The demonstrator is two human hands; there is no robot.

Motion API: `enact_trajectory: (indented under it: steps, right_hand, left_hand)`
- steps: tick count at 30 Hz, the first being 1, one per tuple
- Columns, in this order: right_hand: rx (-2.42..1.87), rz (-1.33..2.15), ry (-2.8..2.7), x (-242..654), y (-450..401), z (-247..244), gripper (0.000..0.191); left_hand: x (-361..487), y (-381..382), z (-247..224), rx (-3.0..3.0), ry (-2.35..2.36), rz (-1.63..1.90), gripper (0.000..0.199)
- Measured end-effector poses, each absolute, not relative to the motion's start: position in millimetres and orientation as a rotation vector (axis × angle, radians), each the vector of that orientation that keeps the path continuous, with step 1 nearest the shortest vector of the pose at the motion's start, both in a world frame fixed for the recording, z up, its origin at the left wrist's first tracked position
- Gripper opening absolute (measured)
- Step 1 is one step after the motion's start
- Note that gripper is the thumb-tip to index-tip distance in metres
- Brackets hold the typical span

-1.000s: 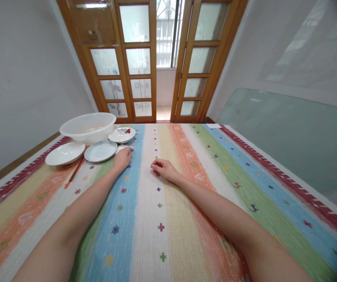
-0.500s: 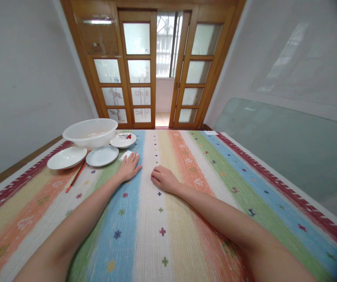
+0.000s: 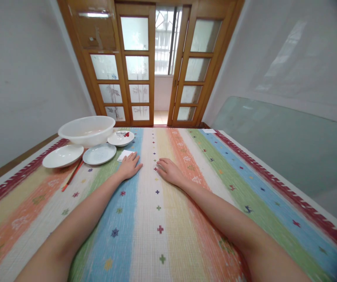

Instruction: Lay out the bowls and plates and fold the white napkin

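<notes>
My left hand [image 3: 129,166] lies palm down with its fingers spread, on or just above the striped tablecloth [image 3: 147,219]. Its fingertips are at the edge of a small white piece of paper or cloth [image 3: 124,155], partly hidden by the fingers. My right hand [image 3: 170,170] rests on the cloth to the right, fingers stretched out and holding nothing. Left of my left hand stand a pale bluish plate [image 3: 99,154], a white dish with a red pattern [image 3: 120,138] and a plain white dish [image 3: 63,156].
Behind the dishes is a large white plastic basin [image 3: 86,131]. A thin red stick, perhaps a pair of chopsticks [image 3: 72,175], lies between the plain dish and the bluish plate. A small white sheet [image 3: 209,131] is at the far right edge. A glass panel [image 3: 286,145] leans by the right wall.
My right hand has uncurled its fingers and shifted slightly forward and to the right. My left hand stays in about the same place. The view has shifted slightly.
</notes>
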State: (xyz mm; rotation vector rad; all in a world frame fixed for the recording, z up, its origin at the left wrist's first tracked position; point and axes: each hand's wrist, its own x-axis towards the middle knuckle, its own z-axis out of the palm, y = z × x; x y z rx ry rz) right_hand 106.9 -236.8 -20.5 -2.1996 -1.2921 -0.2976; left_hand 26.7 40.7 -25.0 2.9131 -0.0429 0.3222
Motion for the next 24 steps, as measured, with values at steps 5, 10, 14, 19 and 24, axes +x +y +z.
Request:
enact_trajectory:
  steps: [5,10,14,19,24]
  right_hand:
    - [-2.187,-0.263,-1.326,106,-237,-18,0.027]
    - [-2.186,-0.251,-1.338,104,-237,-15,0.026]
    - [-2.182,-0.25,-1.344,103,-237,-14,0.026]
    - [-2.18,-0.261,-1.36,102,-237,-13,0.025]
    - [-2.225,-0.292,-1.312,110,-242,-14,0.025]
  left_hand:
    - [24,50,-13,2.88,-0.039,0.526,0.046]
    - [22,49,-10,2.952,0.043,0.472,0.04]
    - [21,61,-12,2.973,0.122,0.552,0.041]
    - [16,47,-8,2.898,-0.148,0.577,0.036]
    - [13,6,-14,2.85,-0.349,0.45,0.048]
